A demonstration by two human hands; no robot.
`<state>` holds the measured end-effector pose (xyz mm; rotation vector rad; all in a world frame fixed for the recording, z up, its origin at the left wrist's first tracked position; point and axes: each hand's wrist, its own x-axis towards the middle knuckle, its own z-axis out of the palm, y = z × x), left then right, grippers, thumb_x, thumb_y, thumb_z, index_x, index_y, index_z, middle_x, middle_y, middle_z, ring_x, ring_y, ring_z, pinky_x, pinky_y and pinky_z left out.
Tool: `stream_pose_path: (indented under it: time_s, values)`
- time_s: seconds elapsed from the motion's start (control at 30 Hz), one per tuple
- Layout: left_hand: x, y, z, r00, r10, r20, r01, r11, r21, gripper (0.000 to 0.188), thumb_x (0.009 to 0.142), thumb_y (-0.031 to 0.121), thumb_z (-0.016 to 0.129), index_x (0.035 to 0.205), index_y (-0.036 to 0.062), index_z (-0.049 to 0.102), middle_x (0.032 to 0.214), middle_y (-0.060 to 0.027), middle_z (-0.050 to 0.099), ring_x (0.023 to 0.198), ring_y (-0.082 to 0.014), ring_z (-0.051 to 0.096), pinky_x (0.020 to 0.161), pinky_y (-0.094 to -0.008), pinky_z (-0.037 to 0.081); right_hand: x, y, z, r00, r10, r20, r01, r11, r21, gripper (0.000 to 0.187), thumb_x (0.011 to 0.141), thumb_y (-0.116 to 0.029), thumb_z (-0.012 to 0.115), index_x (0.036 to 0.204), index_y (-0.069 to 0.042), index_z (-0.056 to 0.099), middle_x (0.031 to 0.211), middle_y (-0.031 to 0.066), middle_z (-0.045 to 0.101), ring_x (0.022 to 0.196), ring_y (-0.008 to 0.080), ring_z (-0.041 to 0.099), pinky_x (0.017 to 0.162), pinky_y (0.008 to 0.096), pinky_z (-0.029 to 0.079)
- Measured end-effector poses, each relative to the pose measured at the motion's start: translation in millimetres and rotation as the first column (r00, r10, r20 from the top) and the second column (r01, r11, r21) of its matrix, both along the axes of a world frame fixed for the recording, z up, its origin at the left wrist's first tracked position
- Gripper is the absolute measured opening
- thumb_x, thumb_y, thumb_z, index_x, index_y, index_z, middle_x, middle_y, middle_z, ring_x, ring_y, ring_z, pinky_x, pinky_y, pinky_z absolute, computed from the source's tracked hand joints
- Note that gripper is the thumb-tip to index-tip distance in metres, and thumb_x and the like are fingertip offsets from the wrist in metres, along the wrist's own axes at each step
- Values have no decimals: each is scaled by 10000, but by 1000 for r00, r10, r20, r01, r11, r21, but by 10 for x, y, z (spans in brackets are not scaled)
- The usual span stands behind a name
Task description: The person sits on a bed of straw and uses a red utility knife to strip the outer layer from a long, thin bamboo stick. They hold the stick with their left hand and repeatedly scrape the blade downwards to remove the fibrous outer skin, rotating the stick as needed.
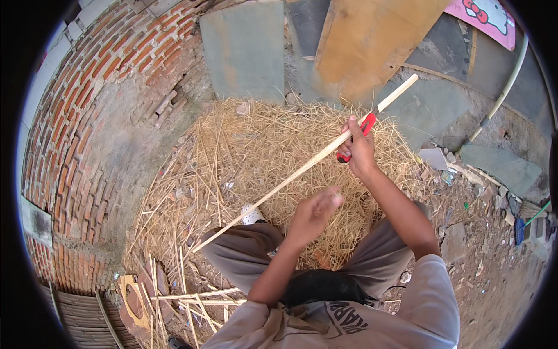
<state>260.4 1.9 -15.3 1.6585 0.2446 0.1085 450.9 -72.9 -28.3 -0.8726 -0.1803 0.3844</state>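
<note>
My right hand point(361, 152) is closed around a red utility knife point(368, 123), whose blade end lies against a long pale strip of wood or bamboo point(302, 167). The same hand's fingers also hold the strip. It slants from the upper right down to my left knee, passing over the leg. My left hand point(317, 212) hovers apart from the strip, below its middle, above the shavings between my legs. Motion smears its fingers, so their pose is unclear, and I see nothing held in it.
A thick heap of thin shavings point(250, 139) covers the ground before me. Several cut strips point(203, 295) lie at the lower left beside a board with a round hole point(132, 302). A brick wall point(87, 151) stands left; leaning panels point(244, 52) stand ahead. Rubble point(465, 180) lies right.
</note>
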Motion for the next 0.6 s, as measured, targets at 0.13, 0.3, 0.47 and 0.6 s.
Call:
stream_pose_path:
  time_s: [0.13, 0.3, 0.47, 0.6]
  values:
    - [-602, 111, 130, 917, 158, 367, -352, 756, 552, 281, 864, 201, 716, 1049, -6, 671, 886, -136, 706, 796, -219, 698, 794, -352, 536, 83, -39, 44, 996, 86, -9, -86, 996, 33, 339, 1010, -346, 499, 822, -64, 515, 485, -42, 299, 376, 83, 277, 374, 249, 259]
    - [-569, 687, 358, 968, 42, 245, -229, 541, 810, 290, 937, 214, 628, 1119, -12, 619, 912, -99, 696, 832, -166, 669, 741, -297, 522, 125, -161, 149, 978, 209, 3, -209, 978, 24, 372, 1013, -395, 475, 833, -73, 526, 486, -48, 266, 386, 80, 262, 389, 237, 267]
    - [-749, 724, -68, 942, -250, -225, 209, 959, -190, 382, 1044, 300, 405, 1209, -14, 547, 844, -113, 672, 709, -160, 661, 618, -256, 526, 119, -91, 73, 911, 400, 104, -403, 915, 9, 409, 1023, -430, 424, 836, -83, 532, 494, -50, 263, 401, 78, 269, 404, 225, 276]
    - [-795, 514, -187, 943, -319, -99, 186, 748, -637, 437, 1056, 312, 352, 1262, -37, 514, 701, -59, 589, 477, -113, 529, 456, -224, 443, 111, -108, 2, 820, 550, 158, -564, 823, 61, 446, 1022, -463, 397, 845, -74, 527, 495, -42, 267, 404, 76, 275, 408, 225, 285]
